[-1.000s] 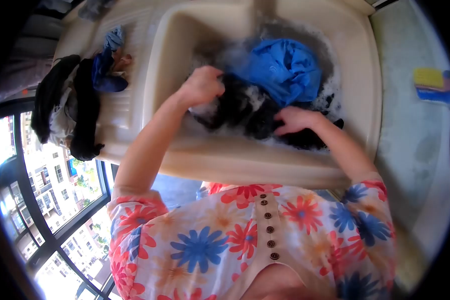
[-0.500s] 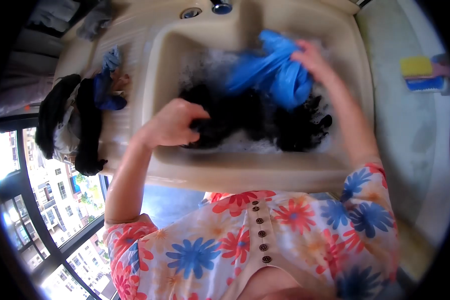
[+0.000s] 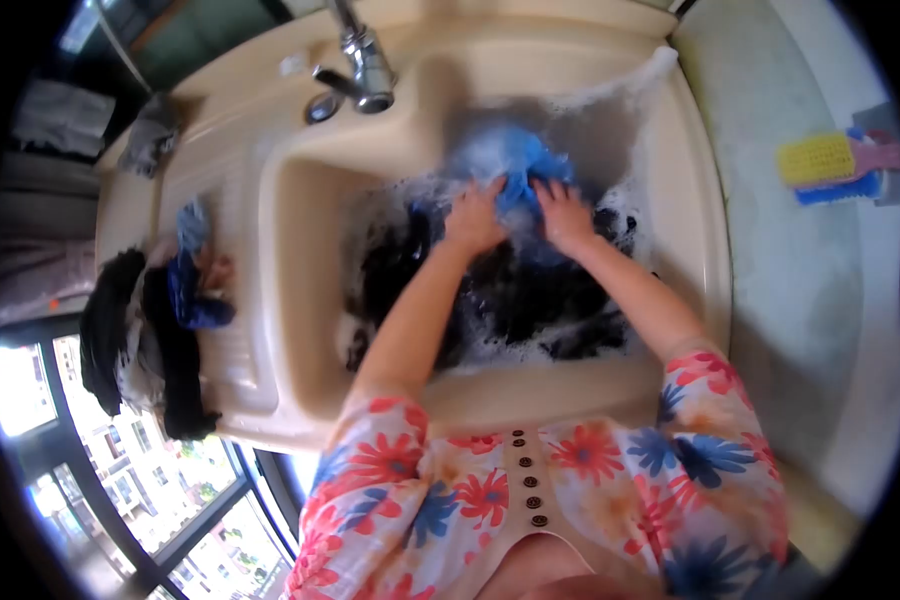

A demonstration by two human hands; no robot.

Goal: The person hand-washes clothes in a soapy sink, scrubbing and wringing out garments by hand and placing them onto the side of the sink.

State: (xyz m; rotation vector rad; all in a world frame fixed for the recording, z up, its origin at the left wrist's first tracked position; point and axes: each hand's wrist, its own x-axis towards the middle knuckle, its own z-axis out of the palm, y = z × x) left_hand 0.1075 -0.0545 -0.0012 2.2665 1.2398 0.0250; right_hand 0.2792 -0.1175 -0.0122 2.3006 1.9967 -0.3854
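Note:
In the sink basin [image 3: 305, 250], a blue cloth [image 3: 520, 170] lies partly under sudsy water. On its left side, my left hand [image 3: 477, 215] holds it with the fingers bent onto the fabric. My right hand [image 3: 562, 212] grips the cloth's right side, fingertips at the fabric. Both hands are close together near the middle of the basin, and the cloth is bunched between them. Dark wet clothing [image 3: 540, 300] spreads through the foamy water below and around my wrists.
A chrome faucet [image 3: 368, 70] stands behind the basin. Dark garments [image 3: 175, 340] and a small blue item [image 3: 195, 290] lie on the ribbed drainboard [image 3: 245, 200] at left. A yellow brush [image 3: 818, 160] rests on the ledge at right. Windows are at lower left.
The blue cloth has gone from raised above the water to down in it. My left hand has left the dark clothing and moved right to the cloth. The view has shifted, showing more faucet.

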